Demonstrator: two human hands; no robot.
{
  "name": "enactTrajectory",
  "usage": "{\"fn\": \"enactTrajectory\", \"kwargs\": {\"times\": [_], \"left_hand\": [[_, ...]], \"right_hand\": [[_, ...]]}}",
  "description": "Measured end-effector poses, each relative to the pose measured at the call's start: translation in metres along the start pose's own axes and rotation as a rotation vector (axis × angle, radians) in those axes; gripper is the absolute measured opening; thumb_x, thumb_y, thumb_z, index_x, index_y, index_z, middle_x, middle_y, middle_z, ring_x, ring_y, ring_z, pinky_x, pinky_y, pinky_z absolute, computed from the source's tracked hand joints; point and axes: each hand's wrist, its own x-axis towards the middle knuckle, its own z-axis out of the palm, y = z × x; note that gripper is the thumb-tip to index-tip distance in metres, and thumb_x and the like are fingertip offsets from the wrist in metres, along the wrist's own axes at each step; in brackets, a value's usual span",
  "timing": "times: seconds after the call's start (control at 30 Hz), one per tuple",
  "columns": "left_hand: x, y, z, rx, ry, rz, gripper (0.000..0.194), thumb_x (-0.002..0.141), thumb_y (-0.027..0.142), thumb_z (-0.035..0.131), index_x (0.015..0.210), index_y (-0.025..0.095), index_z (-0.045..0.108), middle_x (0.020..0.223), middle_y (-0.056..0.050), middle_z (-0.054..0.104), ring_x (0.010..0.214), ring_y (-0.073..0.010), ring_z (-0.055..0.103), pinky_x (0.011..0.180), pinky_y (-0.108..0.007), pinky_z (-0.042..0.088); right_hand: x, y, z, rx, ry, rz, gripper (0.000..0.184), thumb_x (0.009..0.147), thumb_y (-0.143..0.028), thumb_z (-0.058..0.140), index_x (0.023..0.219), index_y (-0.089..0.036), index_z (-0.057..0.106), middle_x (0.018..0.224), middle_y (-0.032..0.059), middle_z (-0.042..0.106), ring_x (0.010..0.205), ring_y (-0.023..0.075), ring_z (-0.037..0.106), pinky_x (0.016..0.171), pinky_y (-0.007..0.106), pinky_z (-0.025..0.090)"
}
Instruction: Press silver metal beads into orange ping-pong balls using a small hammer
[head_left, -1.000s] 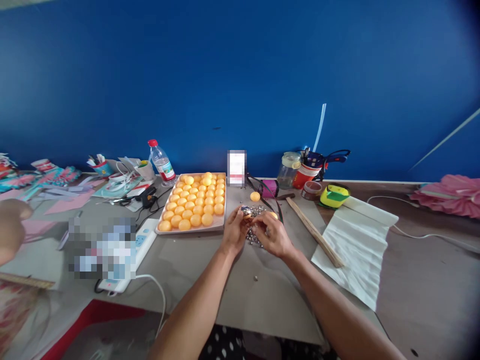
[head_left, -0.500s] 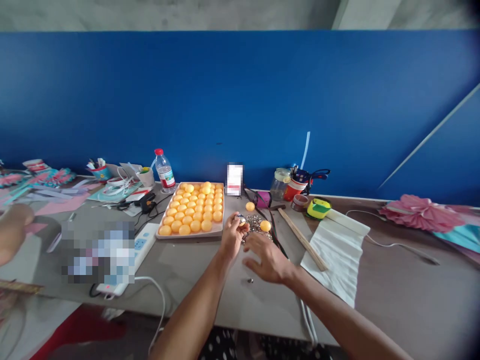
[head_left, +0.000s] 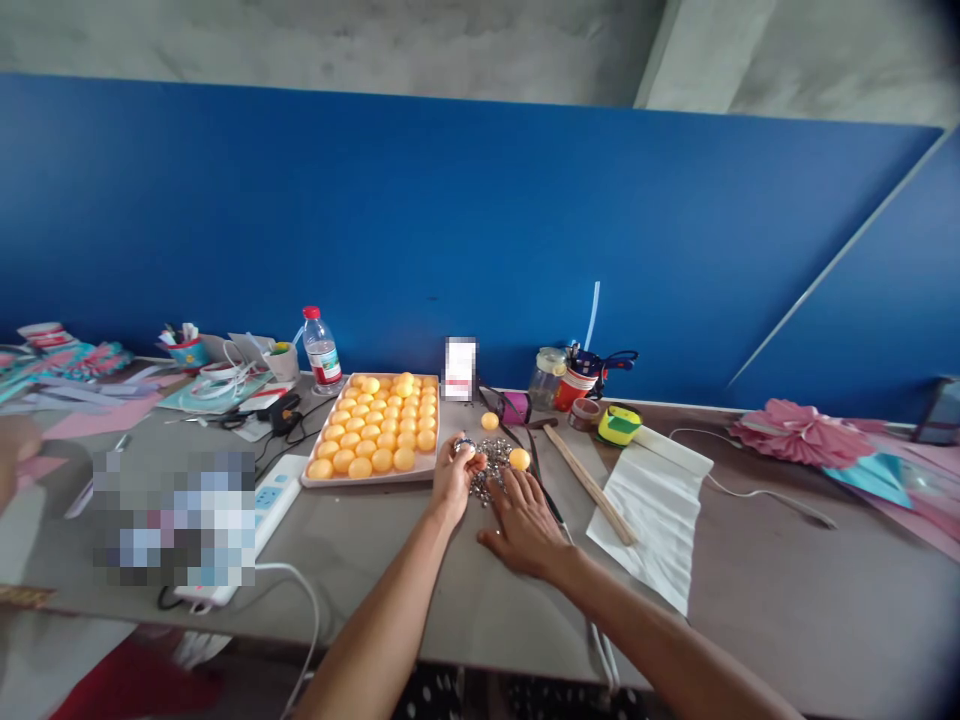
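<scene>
My left hand [head_left: 453,480] is closed around a small ball [head_left: 466,446] with a shiny silver surface; the fingers cover much of it. Just to its right lies a heap of small silver metal pieces [head_left: 491,462], too small to make out exactly. My right hand [head_left: 519,520] rests palm down at the near side of the heap, fingers stretched out and thumb apart. One orange ball [head_left: 518,459] sits at the heap's right, just beyond the right fingertips. Another orange ball [head_left: 490,421] lies behind the heap.
A tray [head_left: 371,483] full of orange balls stands left of my hands. A bottle [head_left: 322,350], power strip [head_left: 277,492] and cables lie further left. Wooden strips [head_left: 589,485], white cloth [head_left: 652,510], a yellow tape measure [head_left: 620,425] and jar [head_left: 549,378] are right. Another person's hand [head_left: 15,450] shows far left.
My right hand has come down onto the table at the heap, its fingers now straighter. My left hand keeps its hold on the ball. The whole view has shifted slightly.
</scene>
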Motion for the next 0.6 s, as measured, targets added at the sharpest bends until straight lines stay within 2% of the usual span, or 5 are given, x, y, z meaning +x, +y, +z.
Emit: {"fn": "enactTrajectory", "kwargs": {"times": [0.17, 0.37, 0.5, 0.53, 0.6], "left_hand": [[0.000, -0.001, 0.001, 0.006, -0.004, 0.005, 0.045, 0.062, 0.026, 0.073, 0.100, 0.018, 0.051, 0.077, 0.002, 0.058, 0.060, -0.0101, 0.060, 0.062, -0.025, 0.046], [0.003, -0.006, -0.001, -0.002, 0.008, -0.015, 0.047, 0.062, 0.029, 0.073, 0.102, 0.019, 0.050, 0.074, 0.003, 0.059, 0.060, -0.0109, 0.061, 0.063, -0.025, 0.047], [0.003, -0.008, 0.000, 0.018, 0.009, -0.029, 0.050, 0.061, 0.030, 0.074, 0.103, 0.018, 0.050, 0.072, 0.003, 0.059, 0.059, -0.0121, 0.061, 0.062, -0.026, 0.048], [0.003, -0.008, 0.001, 0.023, 0.014, -0.031, 0.051, 0.061, 0.030, 0.075, 0.104, 0.018, 0.050, 0.071, 0.004, 0.059, 0.059, -0.0122, 0.061, 0.061, -0.026, 0.048], [0.002, -0.007, 0.002, 0.024, 0.023, -0.034, 0.052, 0.060, 0.030, 0.075, 0.104, 0.017, 0.050, 0.070, 0.004, 0.058, 0.058, -0.0123, 0.062, 0.060, -0.026, 0.048]], "right_hand": [[0.027, 0.006, 0.008, -0.033, 0.149, 0.086, 0.066, 0.080, -0.051, 0.051, 0.135, -0.015, 0.041, 0.142, 0.0172, 0.035, 0.132, 0.0333, 0.025, 0.107, 0.050, 0.017], [0.041, 0.018, 0.007, 0.055, 0.369, 0.003, 0.052, 0.080, -0.043, 0.053, 0.125, -0.016, 0.050, 0.130, 0.0165, 0.046, 0.124, 0.0313, 0.035, 0.102, 0.050, 0.027], [0.052, 0.053, 0.006, 0.174, 0.574, 0.188, 0.041, 0.085, -0.039, 0.045, 0.118, -0.016, 0.053, 0.121, 0.0163, 0.051, 0.116, 0.0290, 0.044, 0.094, 0.047, 0.038], [0.055, 0.064, 0.005, 0.197, 0.586, 0.235, 0.041, 0.085, -0.040, 0.044, 0.117, -0.015, 0.053, 0.119, 0.0171, 0.052, 0.115, 0.0287, 0.045, 0.094, 0.046, 0.039], [0.060, 0.086, 0.006, 0.234, 0.526, 0.334, 0.044, 0.086, -0.041, 0.042, 0.116, -0.011, 0.053, 0.117, 0.0190, 0.053, 0.114, 0.0281, 0.047, 0.096, 0.043, 0.038]]}}
